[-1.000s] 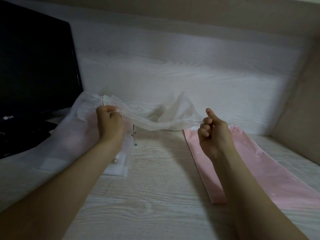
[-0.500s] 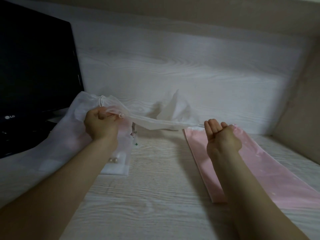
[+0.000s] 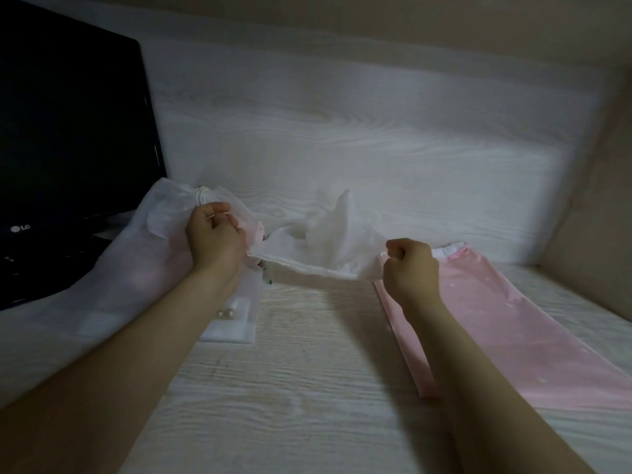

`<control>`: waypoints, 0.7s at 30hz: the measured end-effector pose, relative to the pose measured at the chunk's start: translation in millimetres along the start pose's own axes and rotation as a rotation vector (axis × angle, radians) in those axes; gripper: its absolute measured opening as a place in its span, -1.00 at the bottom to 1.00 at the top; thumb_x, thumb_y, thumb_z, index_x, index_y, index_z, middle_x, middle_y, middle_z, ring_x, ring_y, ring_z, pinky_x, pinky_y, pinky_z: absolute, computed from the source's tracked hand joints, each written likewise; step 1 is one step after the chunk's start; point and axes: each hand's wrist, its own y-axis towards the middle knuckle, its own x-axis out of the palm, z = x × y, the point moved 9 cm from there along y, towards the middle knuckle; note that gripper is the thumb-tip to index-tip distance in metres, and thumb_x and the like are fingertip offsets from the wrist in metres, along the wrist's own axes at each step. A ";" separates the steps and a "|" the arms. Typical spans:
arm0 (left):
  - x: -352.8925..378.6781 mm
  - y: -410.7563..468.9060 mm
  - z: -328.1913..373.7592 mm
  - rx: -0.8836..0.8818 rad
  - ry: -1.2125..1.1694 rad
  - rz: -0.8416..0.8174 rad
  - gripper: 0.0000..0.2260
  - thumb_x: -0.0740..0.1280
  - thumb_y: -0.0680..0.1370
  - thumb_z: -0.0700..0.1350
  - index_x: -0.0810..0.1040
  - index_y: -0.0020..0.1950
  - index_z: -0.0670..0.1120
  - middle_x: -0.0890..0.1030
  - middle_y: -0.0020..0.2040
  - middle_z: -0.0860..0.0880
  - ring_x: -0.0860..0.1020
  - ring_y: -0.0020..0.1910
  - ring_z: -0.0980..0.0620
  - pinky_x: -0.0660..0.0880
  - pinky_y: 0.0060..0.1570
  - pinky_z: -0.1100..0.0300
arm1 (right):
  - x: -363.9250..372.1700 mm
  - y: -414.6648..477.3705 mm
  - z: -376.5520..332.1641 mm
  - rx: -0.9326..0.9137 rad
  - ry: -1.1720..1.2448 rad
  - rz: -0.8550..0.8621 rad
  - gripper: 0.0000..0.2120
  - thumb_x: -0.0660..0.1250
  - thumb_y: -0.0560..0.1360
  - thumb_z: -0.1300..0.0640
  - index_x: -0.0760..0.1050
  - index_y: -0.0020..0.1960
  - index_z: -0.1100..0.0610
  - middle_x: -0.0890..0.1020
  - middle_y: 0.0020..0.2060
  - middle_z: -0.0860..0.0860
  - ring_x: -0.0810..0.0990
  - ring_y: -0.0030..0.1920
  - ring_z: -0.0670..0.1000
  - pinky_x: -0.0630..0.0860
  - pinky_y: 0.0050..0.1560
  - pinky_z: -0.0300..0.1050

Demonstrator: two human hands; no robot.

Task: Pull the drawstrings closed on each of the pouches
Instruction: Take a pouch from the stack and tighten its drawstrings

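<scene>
Holds the white pouch up over the desk, its top edge stretched left to right, left hand gripping one end, right hand pinching the other, pink pouch flat just beside.

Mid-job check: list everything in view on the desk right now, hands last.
held sheer white fabric pouch: 1, white, raised between the two hands, mouth stretched wide
lying sheer white fabric pouch: 1, white, desk left, under the left forearm, top gathered
glossy pink satin pouch: 1, pink, flat on the desk, right
white card with two pearls: 1, white, beside the left forearm
black LG monitor: 1, black, far left
pale wood-grain desk: 1, whitish, beneath everything
left hand: 1, grips the held pouch's left end
right hand: 1, pinches its right end
</scene>
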 end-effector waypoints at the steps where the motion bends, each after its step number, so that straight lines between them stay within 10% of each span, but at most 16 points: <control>1: -2.5 1.5 3.6 0.056 0.065 0.010 -0.65 0.06 0.60 -0.41 0.52 0.00 -0.04 0.54 -0.20 0.01 0.50 -0.25 0.02 0.45 -0.38 0.29 | -3.2 0.2 -2.4 -0.032 -0.075 0.029 -0.58 0.16 0.52 0.40 0.60 0.30 0.29 0.67 0.22 0.20 0.59 0.26 0.27 0.49 0.26 0.04; 6: 1.7 -10.5 31.7 0.345 0.315 -0.053 -0.75 0.13 0.60 -0.32 0.55 0.04 -0.07 0.63 -0.04 -0.02 0.59 -0.01 -0.03 0.50 0.02 0.14 | 10.6 0.1 0.2 -0.128 -0.312 -0.037 -0.57 0.13 0.53 0.37 0.46 0.37 0.24 0.65 0.14 0.29 0.55 0.20 0.36 0.43 0.00 0.06; 12: 42.7 -57.3 43.2 0.798 0.794 -0.371 -0.87 0.13 0.56 -0.14 0.47 -0.03 -0.07 0.56 -0.08 -0.04 0.54 -0.09 -0.11 0.44 -0.01 -0.08 | 17.1 -13.1 -23.1 -0.260 -0.096 -0.120 -0.87 0.14 0.66 0.17 0.33 0.19 0.15 0.57 -0.32 0.11 0.58 -0.19 0.28 0.41 -0.21 0.08; 21: 41.8 -45.5 14.1 0.730 1.372 -0.426 -0.71 0.10 0.69 0.03 0.44 -0.13 -0.06 0.61 -0.19 -0.08 0.49 -0.24 -0.14 0.35 0.06 -0.08 | -3.8 -16.8 -47.6 -0.443 -0.175 0.041 -0.83 0.43 0.53 0.14 0.51 0.08 -0.03 0.59 -0.32 -0.15 0.60 -0.14 0.00 0.32 0.07 -0.01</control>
